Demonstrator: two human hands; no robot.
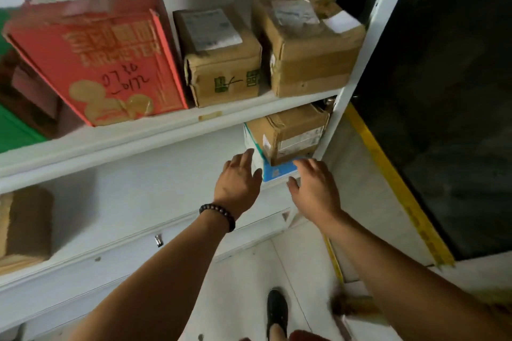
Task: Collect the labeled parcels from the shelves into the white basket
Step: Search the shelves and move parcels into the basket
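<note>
Both arms reach toward the lower white shelf, with the left hand and right hand spread open and gripping nothing, either side of a white-and-blue box. A labeled brown cardboard parcel sits on that box. The upper white shelf holds a red carton, a small labeled brown parcel and a larger labeled brown parcel.

Label print: the white label on the middle top-shelf parcel is too blurred to read.
Blue-and-white box: mostly hidden under the brown parcel and behind the left hand and right hand; whether the fingers touch it cannot be told.
Green thing: cut off by the left edge, kind unclear.
Lower-shelf carton: cut by the left edge, blurred.
Fuzzy brown thing: blurred, partly behind the right forearm.
</note>
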